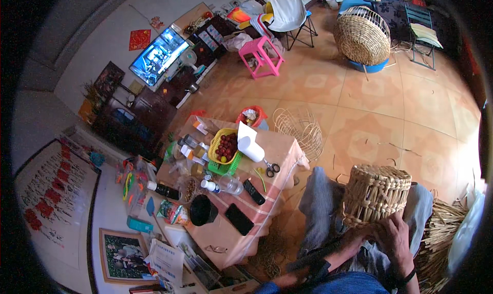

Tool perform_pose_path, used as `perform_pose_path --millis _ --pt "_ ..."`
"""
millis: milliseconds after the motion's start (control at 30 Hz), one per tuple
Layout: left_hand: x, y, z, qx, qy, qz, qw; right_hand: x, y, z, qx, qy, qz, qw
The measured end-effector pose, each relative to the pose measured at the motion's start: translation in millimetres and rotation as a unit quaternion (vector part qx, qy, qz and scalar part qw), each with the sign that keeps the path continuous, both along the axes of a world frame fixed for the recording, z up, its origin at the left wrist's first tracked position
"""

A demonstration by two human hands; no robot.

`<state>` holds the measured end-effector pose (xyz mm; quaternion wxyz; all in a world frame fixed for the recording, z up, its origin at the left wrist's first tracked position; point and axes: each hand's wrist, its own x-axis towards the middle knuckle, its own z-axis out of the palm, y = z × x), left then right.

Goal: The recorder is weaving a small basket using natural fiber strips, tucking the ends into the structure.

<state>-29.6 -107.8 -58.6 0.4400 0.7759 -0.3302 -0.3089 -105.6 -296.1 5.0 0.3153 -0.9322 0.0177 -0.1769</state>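
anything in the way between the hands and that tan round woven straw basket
Nothing visible stands in the way: the left hand and the right hand are both at the near edge of the tan round woven straw basket.

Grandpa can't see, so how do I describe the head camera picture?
A person's left hand and right hand touch the near edge of a woven straw basket on their lap. At left, a table holds fruit, scissors and a phone; farther off stand a pink stool and a bigger basket.
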Motion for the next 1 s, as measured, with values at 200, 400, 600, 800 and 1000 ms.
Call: perform_pose_path --millis 200,400,600,800,1000 --pt "-7.3 -2.9 -21.7 -0.113 0.134 0.051 0.983 -29.3 -17.5 -82.8 0.011 0.120 -0.011 0.993" --pt "-9.9 -3.0 -33.9 -0.127 0.126 0.065 0.982 -25.4 2.9 -29.2 0.045 0.133 -0.051 0.989" --pt "-10.5 -2.8 -40.0 -0.118 0.043 0.056 0.990 4.7 13.7 14.3 0.055 0.083 -0.030 0.995" --pt "-11.7 -4.2 -47.8 -0.117 -0.073 0.017 0.990 -7.9 7.7 10.6 0.023 0.133 -0.030 0.990" --pt "-21.3 -14.6 -45.1 -0.274 0.317 0.160 0.894 -1.2 7.4 52.8 -0.034 0.145 0.020 0.989"
